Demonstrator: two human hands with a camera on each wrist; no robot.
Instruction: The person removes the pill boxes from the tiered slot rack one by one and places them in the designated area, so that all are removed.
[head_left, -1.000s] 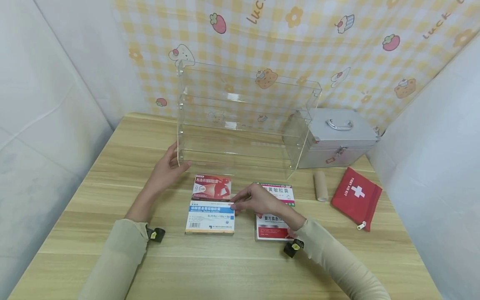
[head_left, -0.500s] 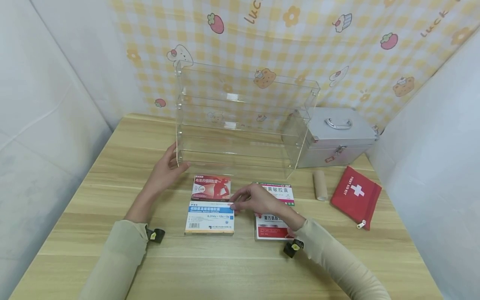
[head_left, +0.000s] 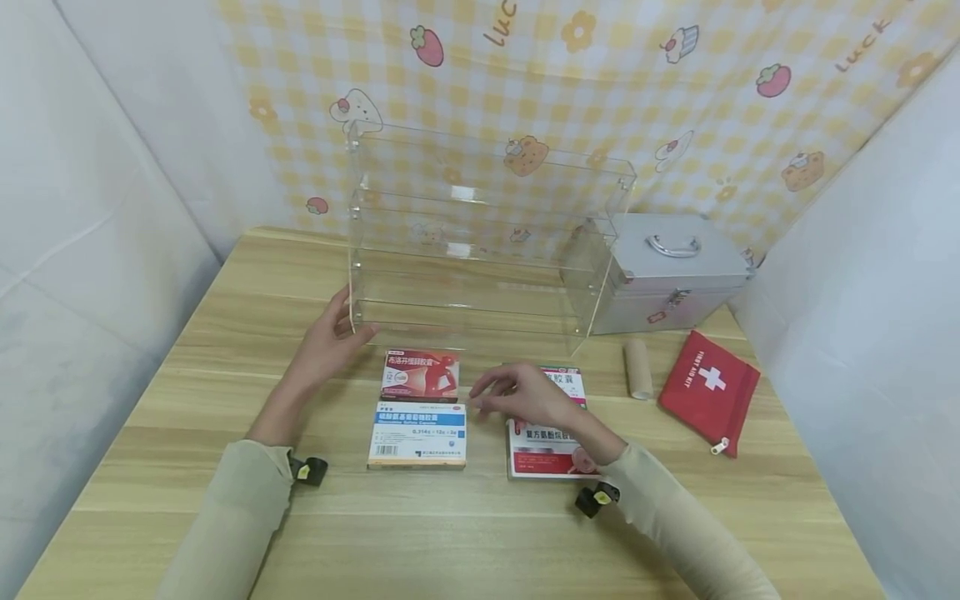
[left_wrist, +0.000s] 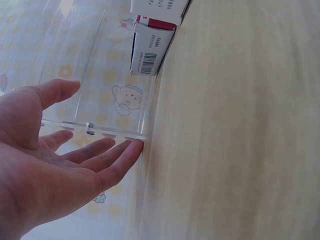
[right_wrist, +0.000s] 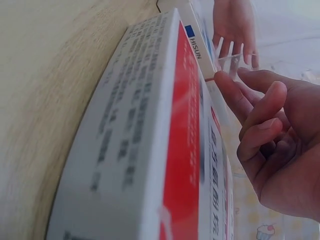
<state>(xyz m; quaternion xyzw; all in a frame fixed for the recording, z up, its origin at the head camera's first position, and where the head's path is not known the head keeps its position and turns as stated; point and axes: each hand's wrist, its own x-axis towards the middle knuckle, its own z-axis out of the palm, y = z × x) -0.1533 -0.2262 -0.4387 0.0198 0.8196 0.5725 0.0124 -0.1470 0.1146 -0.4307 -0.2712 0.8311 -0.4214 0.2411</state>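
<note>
My left hand (head_left: 326, 346) is at the lower left corner of a clear acrylic tiered rack (head_left: 465, 292). Its fairly straight fingers touch the outside of the side panel (left_wrist: 112, 134), and the thumb stands apart on the inner side. Loosely bent, my right hand (head_left: 528, 396) hovers with nothing in its fingers, just right of a blue-and-white medicine box (head_left: 417, 437). Behind that box lies a red medicine box (head_left: 422, 375). Beneath the right hand and wrist are a green-edged white medicine box (head_left: 568, 385), partly hidden, and a red-and-white medicine box (head_left: 542, 462).
A silver metal case (head_left: 667, 267) with a handle stands at the right, close to the rack. In front of it lie a cardboard tube (head_left: 638, 369) and a red first aid pouch (head_left: 708, 393). Behind the wooden table (head_left: 420, 533) hangs a checked curtain (head_left: 480, 83).
My right hand has let go of the blue-and-white medicine box's corner and moved slightly right. The left hand stays at the rack. The whole view has shifted slightly.
</note>
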